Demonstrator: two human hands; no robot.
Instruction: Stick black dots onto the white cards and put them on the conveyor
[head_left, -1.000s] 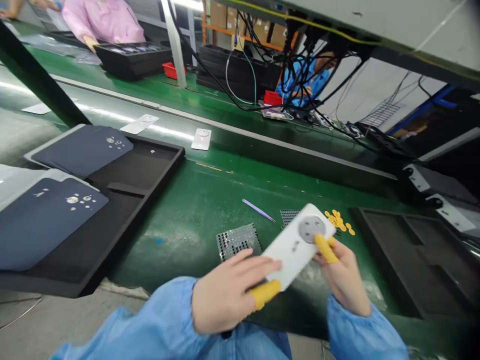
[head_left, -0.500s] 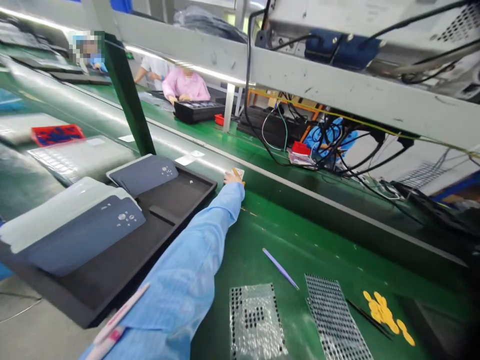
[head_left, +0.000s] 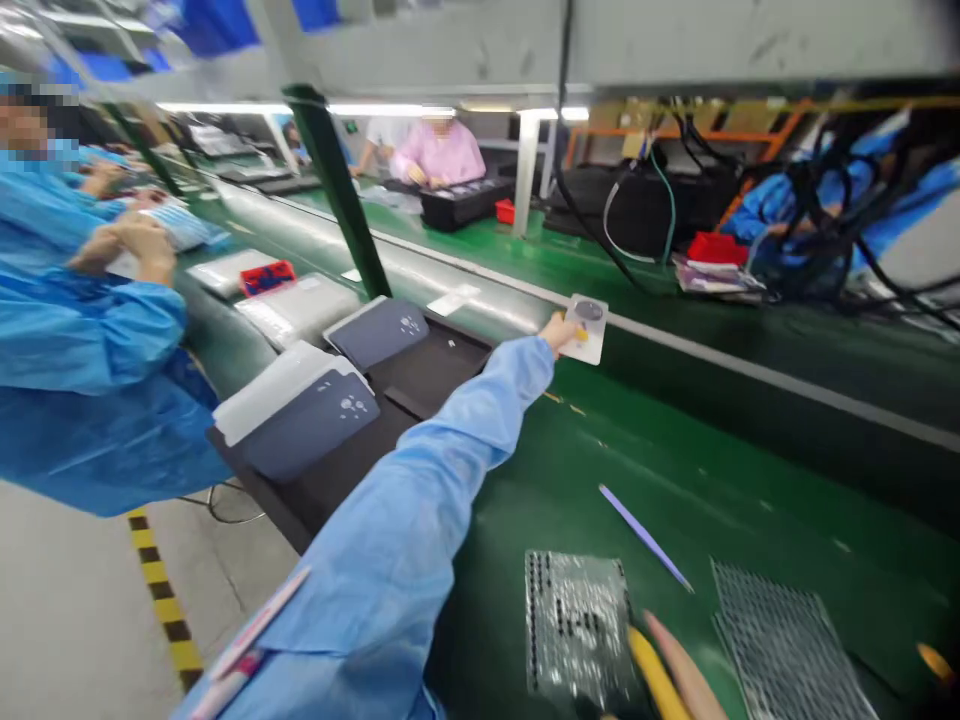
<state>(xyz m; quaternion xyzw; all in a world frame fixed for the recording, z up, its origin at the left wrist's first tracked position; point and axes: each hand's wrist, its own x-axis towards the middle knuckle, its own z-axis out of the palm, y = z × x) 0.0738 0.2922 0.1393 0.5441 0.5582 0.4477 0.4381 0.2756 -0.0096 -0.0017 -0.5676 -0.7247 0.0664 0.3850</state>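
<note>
My left hand [head_left: 559,333] is stretched far out over the bench, closed on the edge of a pale rectangular panel [head_left: 596,343] with a dark round ring near its top. A yellow finger cover shows on that hand. At the bottom edge, part of my right hand [head_left: 675,670] comes into view, one finger in a yellow cover and another bare, both stretched out. It lies beside a clear sheet with small black pieces [head_left: 577,625]; nothing shows between these fingers. A purple tweezer-like stick [head_left: 645,537] and a second sheet of black dots [head_left: 784,640] lie nearby.
A black tray [head_left: 307,520] with dark blue-grey panels [head_left: 307,425] stands left of my arm. Behind it are a red bin [head_left: 268,278] and plastic-wrapped stacks. At left a co-worker in a blue coat [head_left: 82,370] works. Cables [head_left: 840,220] hang at upper right.
The view has swung left and a co-worker now shows there. My left hand has lifted the pale panel off the bench. My right fingers have come in at the bottom.
</note>
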